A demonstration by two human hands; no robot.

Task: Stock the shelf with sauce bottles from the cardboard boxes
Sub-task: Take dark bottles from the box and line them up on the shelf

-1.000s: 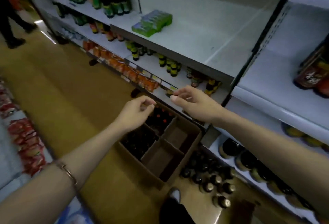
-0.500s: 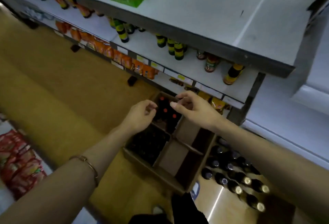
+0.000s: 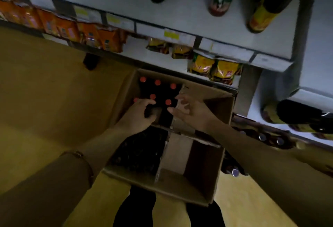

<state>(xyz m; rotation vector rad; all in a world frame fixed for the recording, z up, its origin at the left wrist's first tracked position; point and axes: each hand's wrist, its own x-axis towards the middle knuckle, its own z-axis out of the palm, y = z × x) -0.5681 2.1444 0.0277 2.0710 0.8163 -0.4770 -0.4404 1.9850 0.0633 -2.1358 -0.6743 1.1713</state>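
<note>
Head view, looking down into an open cardboard box (image 3: 180,187) standing on the yellow floor (image 3: 45,91) in front of the shelf (image 3: 198,28). Cardboard dividers split the box into compartments. The far-left compartment holds dark sauce bottles with red caps (image 3: 157,82), standing upright in rows; the near-left compartment holds a dark mass whose contents cannot be made out; the right-hand compartments show bare cardboard. The left hand (image 3: 138,116) reaches into the far-left compartment, its fingers curled over a dark bottle (image 3: 150,109) at the near edge of the group; its grip appears closed on that bottle, though blur and low light leave this uncertain. The right hand (image 3: 192,111) hovers just beside it above the central divider, fingers spread apart and holding nothing. A bracelet (image 3: 77,153) sits on the left wrist. The shelf above carries upright bottles with yellow and green labels (image 3: 264,15); the lower tier carries orange packets (image 3: 66,30) and yellow packets (image 3: 225,70). More capped bottles (image 3: 262,137) stand on the floor right of the box.
</note>
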